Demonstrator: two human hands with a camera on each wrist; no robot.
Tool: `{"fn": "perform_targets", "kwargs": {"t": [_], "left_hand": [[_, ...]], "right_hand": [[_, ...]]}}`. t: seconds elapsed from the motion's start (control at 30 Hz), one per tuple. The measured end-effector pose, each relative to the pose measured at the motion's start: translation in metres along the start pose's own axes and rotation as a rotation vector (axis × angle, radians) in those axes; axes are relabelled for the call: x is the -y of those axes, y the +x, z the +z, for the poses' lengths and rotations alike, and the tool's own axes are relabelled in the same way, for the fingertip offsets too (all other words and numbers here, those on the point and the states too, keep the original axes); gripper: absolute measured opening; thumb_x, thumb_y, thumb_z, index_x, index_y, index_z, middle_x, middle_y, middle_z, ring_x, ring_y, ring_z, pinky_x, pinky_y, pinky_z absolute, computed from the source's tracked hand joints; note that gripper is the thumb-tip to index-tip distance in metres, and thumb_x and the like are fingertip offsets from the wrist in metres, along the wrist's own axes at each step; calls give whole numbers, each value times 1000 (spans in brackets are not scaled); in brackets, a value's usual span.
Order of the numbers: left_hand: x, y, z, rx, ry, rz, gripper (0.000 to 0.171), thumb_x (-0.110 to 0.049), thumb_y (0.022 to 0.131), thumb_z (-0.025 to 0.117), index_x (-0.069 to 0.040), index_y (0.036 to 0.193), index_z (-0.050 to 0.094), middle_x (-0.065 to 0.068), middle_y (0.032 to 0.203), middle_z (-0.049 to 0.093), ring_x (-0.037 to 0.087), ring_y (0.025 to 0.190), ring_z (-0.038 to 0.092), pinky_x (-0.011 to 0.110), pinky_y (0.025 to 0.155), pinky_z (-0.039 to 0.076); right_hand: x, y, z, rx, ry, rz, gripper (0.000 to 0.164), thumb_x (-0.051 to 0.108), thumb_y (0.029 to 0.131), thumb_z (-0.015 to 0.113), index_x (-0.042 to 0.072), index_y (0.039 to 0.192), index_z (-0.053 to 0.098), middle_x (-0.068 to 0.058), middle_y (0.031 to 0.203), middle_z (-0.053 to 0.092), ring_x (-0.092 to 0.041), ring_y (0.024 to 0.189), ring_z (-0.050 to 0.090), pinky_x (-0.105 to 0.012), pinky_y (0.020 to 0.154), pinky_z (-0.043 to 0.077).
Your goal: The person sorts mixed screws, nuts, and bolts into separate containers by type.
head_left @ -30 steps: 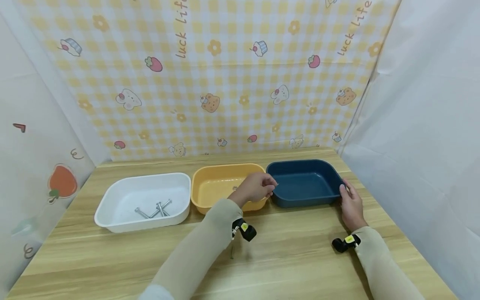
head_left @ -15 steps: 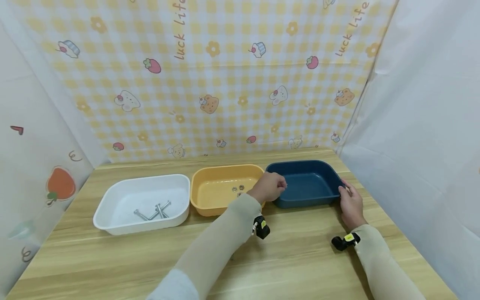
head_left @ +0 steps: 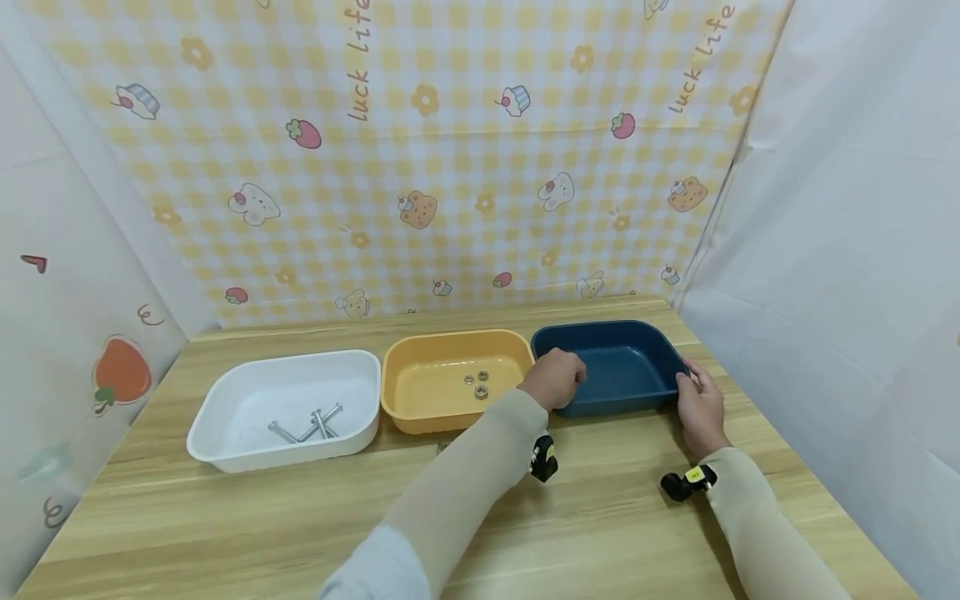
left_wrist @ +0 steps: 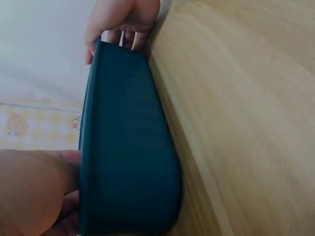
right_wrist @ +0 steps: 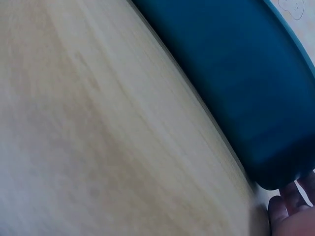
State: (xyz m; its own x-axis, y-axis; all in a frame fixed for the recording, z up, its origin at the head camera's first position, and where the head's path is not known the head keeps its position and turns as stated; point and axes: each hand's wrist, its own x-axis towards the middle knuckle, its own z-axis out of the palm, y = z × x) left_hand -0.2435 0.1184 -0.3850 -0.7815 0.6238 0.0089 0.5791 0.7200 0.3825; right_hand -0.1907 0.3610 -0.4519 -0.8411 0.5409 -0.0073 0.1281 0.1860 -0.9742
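At the right stands a dark blue tray (head_left: 611, 408). My left hand (head_left: 553, 379) reaches over its near left corner with the fingers bent down inside. Seen from the left wrist, the left hand (left_wrist: 29, 191) passes behind the tray wall (left_wrist: 128, 137), which hides the fingertips; whether they hold anything I cannot tell. My right hand (head_left: 702, 412) grips the tray's right end, thumb at the rim and fingers along the outer side. In the right wrist view its fingers (right_wrist: 291, 199) press against the tray's end (right_wrist: 246, 88).
Left of the blue tray, a yellow tray (head_left: 420, 423) holds three metal nuts (head_left: 482, 392). Farther left is a white tray (head_left: 247, 454) with several bolts (head_left: 318, 422). A small metal piece (head_left: 442, 447) lies on the wooden table (head_left: 225, 533), partly behind the left sleeve.
My left hand has moved right from above the yellow tray's edge and down into the blue tray, uncovering the nuts. A small pale thing at its fingertips is now out of sight. The right hand stays put.
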Motion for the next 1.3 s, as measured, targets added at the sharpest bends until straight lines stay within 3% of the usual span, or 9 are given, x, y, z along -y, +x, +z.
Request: {"fn": "perform_targets", "kwargs": {"t": [0.17, 0.27, 0.4, 0.67, 0.9, 1.13, 1.3], "left_hand": [[2, 2, 5, 8, 6, 6, 30, 9, 93, 54, -13, 89, 73, 0, 94, 65, 10, 79, 48, 21, 65, 37], [3, 4, 7, -1, 23, 16, 29, 4, 95, 54, -14, 98, 76, -2, 103, 68, 9, 89, 58, 18, 72, 45], [5, 3, 8, -18, 41, 36, 27, -3, 98, 54, -16, 111, 74, -2, 115, 68, 13, 108, 61, 22, 85, 51], [7, -6, -1, -41, -1, 109, 25, -18, 98, 60, -12, 121, 67, -1, 113, 67, 11, 101, 61, 21, 84, 49], [13, -29, -20, -50, -48, 147, 28, -21, 98, 59, -11, 123, 65, 0, 116, 65, 12, 104, 59, 23, 88, 48], [28, -63, -35, -114, -91, 192, 26, -20, 98, 59, -10, 121, 66, 5, 114, 65, 15, 99, 60, 25, 84, 49], [44, -88, -38, -164, -90, 216, 22, -17, 96, 62, -7, 115, 69, 4, 107, 68, 14, 93, 61, 25, 82, 50]], "right_hand": [[-2, 1, 0, 1, -10, -11, 51, 33, 104, 39, 18, 152, 34, -12, 154, 31, -27, 135, 37, -25, 91, 39], [-2, 0, -1, 4, -14, -15, 51, 33, 104, 39, 17, 152, 33, -12, 154, 32, -27, 133, 39, -20, 81, 38], [-1, 0, 0, 2, -15, -19, 51, 33, 104, 39, 18, 152, 33, -13, 153, 34, -27, 132, 39, -22, 80, 36], [-3, 1, 0, 2, -34, -14, 51, 34, 103, 39, 20, 152, 34, -15, 151, 36, -25, 126, 43, -21, 76, 38], [-2, -1, -3, -8, -27, 16, 52, 37, 103, 39, 21, 152, 34, -14, 152, 35, -23, 129, 41, -22, 81, 37], [-2, -1, -3, -24, -34, 32, 52, 38, 102, 41, 21, 151, 36, -15, 141, 44, -7, 92, 47, -17, 66, 38], [-1, -1, -2, -14, -12, 27, 52, 35, 102, 43, 21, 151, 37, -11, 133, 49, -6, 85, 46, -16, 63, 38]]}}
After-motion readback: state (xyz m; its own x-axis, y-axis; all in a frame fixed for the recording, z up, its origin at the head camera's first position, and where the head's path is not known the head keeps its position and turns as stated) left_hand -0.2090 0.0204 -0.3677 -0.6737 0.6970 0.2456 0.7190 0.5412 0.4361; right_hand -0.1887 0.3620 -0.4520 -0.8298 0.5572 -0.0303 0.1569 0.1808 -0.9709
